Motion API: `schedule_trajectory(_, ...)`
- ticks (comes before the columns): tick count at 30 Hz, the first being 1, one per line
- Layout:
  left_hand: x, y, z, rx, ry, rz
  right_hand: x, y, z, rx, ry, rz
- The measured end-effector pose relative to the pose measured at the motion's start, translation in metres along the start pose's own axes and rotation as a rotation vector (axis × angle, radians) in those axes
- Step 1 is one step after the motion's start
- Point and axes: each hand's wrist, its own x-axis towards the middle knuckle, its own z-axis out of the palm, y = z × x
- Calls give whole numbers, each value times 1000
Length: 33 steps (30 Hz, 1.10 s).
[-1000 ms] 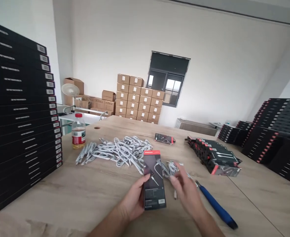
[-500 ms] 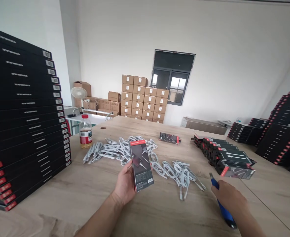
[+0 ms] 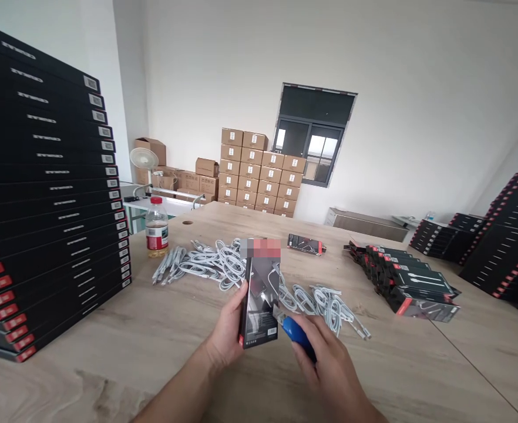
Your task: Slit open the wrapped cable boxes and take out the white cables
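Note:
Near the middle, my left hand (image 3: 227,332) holds a slim black box (image 3: 262,299) upright by its left side; the box's red top end is pixelated. My right hand (image 3: 325,352) is wrapped round a blue cutter (image 3: 298,336), whose tip touches or nearly touches the box's lower right edge. Behind the box, bundles of white cables (image 3: 230,264) spread over the wooden table (image 3: 175,346), with more coiled cables (image 3: 333,308) to the right.
A tall stack of black boxes (image 3: 51,194) stands at the left, beside a red-capped bottle (image 3: 157,229). One flat box (image 3: 305,244) lies farther back. Overlapping black packages (image 3: 404,276) lie at the right, with more stacked boxes (image 3: 505,252) beyond.
My right hand has brought the blue cutter from the right over to the box. The box has shifted slightly right and turned more upright in my left hand.

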Motion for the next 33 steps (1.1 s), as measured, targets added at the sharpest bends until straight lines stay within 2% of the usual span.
schedule_trajectory(7, 0, -5, 0, 55, 30, -8, 0, 0, 2, 9, -13, 1)
schedule_trajectory(21, 2, -7, -6, 114, 4, -41, 1, -2, 3, -4, 0, -24)
schedule_trajectory(33, -1, -5, 3, 106, 27, -17, 0, -2, 3, 4, 1, -8)
